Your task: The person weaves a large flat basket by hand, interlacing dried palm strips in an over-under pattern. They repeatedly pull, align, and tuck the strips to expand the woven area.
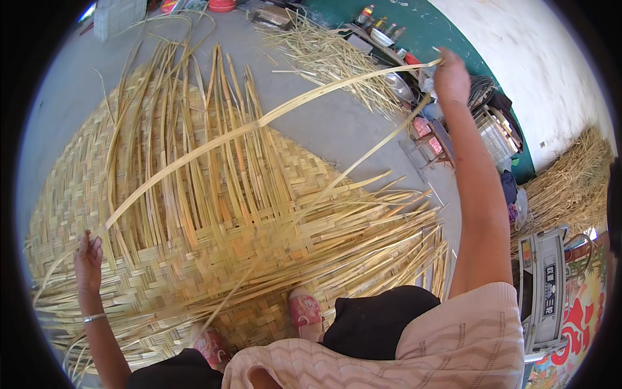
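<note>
A long flat reed strip [259, 123] runs slantwise across the view, bowed slightly upward between my two hands. My right hand [451, 79], raised at the far right, is closed on one end of it; a tail of the strip hangs back from there toward my feet. My left hand [89, 262], low at the left, pinches the strip, and its loose end curls down beyond the fingers. Beneath lies a large woven reed mat [149, 272], partly plaited, with unwoven strips [207, 168] fanning out at its far and right sides.
My feet in pink shoes [306, 310] rest on the mat. Loose cut straw [330, 58] lies on the grey floor at the back. A shelf with bottles [376, 27], a wire rack [495, 136], a straw heap [570, 175] and a grey metal frame [543, 292] stand along the right.
</note>
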A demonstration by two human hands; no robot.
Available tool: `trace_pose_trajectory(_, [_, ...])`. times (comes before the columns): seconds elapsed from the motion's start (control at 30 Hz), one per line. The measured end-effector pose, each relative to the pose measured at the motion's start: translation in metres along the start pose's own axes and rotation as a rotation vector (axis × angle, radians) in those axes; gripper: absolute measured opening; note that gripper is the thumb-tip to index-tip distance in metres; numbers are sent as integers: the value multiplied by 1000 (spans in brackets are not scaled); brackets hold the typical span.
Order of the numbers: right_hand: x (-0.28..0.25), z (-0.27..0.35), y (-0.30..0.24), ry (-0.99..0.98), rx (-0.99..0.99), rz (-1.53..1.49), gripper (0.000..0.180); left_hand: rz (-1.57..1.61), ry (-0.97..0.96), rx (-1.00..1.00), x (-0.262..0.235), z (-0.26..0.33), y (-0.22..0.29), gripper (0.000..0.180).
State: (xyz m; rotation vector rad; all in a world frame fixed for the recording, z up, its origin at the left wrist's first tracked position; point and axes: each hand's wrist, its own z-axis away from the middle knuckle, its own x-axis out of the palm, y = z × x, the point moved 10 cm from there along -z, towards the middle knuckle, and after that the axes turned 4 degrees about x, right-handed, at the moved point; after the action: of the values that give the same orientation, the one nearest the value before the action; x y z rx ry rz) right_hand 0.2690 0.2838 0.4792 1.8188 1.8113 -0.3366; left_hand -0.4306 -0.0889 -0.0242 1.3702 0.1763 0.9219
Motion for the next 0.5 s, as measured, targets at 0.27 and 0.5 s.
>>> trace_pose_trajectory(0.27, [-71,7,-46,295,-474,460,34,-23,18,-89,28,9,-25,24])
trace_pose_trajectory(0.5, [75,134,-28,-451,-454,569,15,-40,8,-99,-6,11,-21,25])
